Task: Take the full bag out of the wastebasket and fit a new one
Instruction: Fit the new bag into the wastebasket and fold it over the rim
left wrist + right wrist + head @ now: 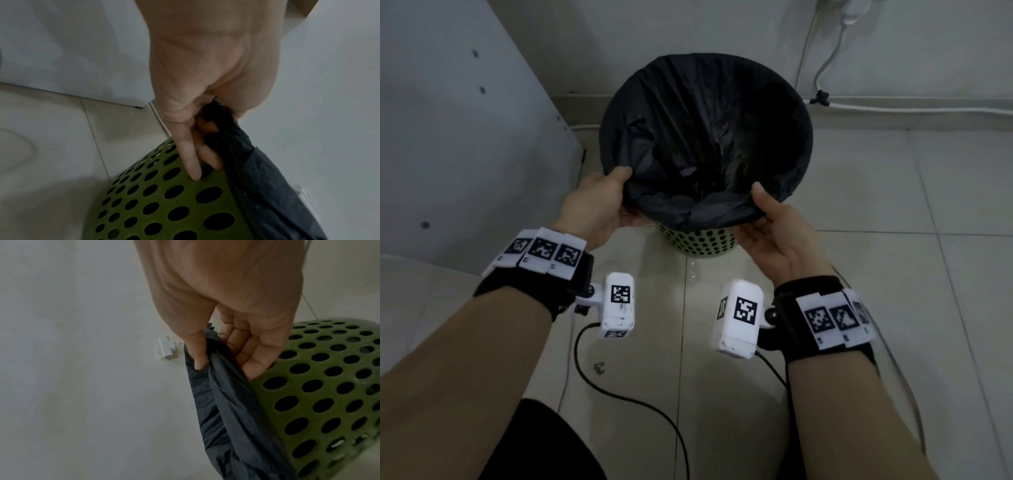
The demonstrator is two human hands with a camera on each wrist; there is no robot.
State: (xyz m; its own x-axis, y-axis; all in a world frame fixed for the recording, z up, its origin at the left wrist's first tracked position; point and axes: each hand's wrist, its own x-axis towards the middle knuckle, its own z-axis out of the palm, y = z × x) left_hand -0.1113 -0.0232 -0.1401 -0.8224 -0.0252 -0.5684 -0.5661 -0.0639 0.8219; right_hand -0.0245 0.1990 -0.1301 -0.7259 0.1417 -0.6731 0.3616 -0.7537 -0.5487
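1. Left hand (pixel 599 202) and right hand (pixel 774 226) each pinch the near hem of the black bag (pixel 705 137).
2. The bag lines the green wastebasket (pixel 698 243), on the floor.
3. Risk: uneven pulling may tear the thin film.

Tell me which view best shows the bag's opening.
Head view: the bag shows its whole open mouth, folded over the basket rim. The wrist views show only the folded-over edge pinched by the left hand and right hand.
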